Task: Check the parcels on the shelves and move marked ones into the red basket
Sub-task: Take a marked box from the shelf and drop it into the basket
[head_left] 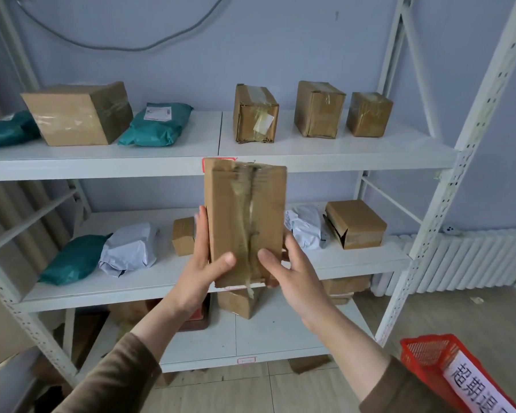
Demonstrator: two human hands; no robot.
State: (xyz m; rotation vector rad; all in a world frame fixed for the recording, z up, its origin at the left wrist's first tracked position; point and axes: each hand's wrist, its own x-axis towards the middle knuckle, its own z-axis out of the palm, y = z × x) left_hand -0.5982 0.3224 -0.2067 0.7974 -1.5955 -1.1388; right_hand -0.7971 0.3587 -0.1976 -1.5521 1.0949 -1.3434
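We hold a tall cardboard box (245,222) upright in front of the shelving, lifted clear of every shelf, so that its taped face turns toward us for checking. Our left hand (204,263) cups the box's left edge, fingers running up the side and thumb pressed flat on the front near the bottom. Our right hand (289,272) mirrors it on the right edge, thumb on the front beside the worn tape seam, fingers wrapped behind where we cannot see them. Gripping low and at both sides leaves most of the face bare to read; on this side we see only brown card and scuffed tape, no mark that we can make out, and the other sides are hidden.

The red basket (429,362) waits at the lower right on the floor, near our right sleeve, with a white label (474,386) across its rim, placed within easy reach for marked parcels.

On the top shelf (340,150), three small cardboard boxes stand toward the right end, and a larger box and teal mailer bags toward the left. We judge the inspection is mid-way: the box likely needs turning before we decide.
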